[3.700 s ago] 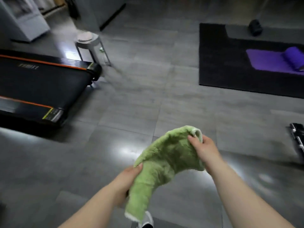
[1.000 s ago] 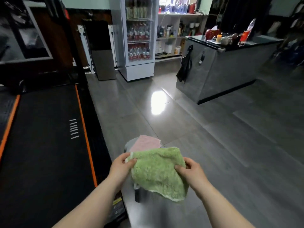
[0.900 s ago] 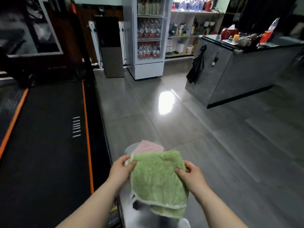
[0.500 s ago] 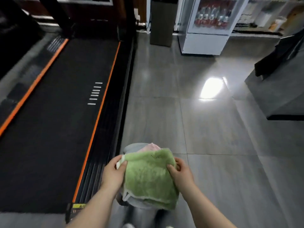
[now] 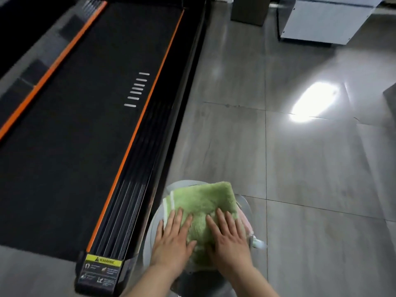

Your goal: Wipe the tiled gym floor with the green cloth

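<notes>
The folded green cloth lies flat on a round grey stool, on top of a pink cloth whose edge peeks out at the right. My left hand rests palm-down on the cloth's near left part, fingers spread. My right hand lies flat on its near right part, fingers apart. Neither hand grips the cloth. Grey glossy floor tiles spread to the right.
A black treadmill with orange stripes runs along the left, its rear end cap close to the stool. A white cabinet base and a grey bin stand far back. A bright light reflection glares on the tiles.
The green cloth, held up by both hands before, now lies on the stool over the pink cloth. Both hands have let go and lie flat on it. My view has tilted down.
</notes>
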